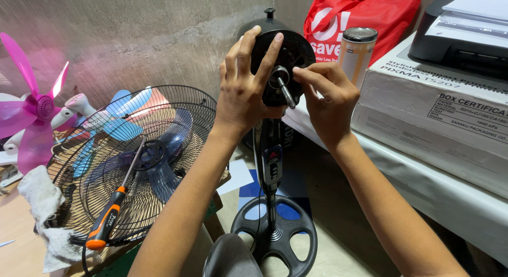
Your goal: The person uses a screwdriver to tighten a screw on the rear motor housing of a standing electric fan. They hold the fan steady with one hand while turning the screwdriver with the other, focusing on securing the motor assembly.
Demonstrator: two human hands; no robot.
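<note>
Fan base: black round stand foot point(275, 234) nearest, low centre, pole rising to the motor.
Fan motor: black housing point(283, 60) at centre, bare shaft point(286, 91) facing out.
Left hand: point(244, 86) fingers spread wide, gripping the housing.
Right hand: point(330, 97) fingertips pinched narrow at the shaft's base.
Left side: fan grille point(132, 160) lying flat, orange-handled screwdriver point(114, 213) on it.
Right side: spray can point(357, 49) on the white table point(450, 203).

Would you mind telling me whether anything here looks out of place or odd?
The stand fan is stripped: its motor head has only a bare shaft, held by the left hand and right hand. The wire grille lies flat at left, over the blue blade, with a screwdriver on top.
</note>
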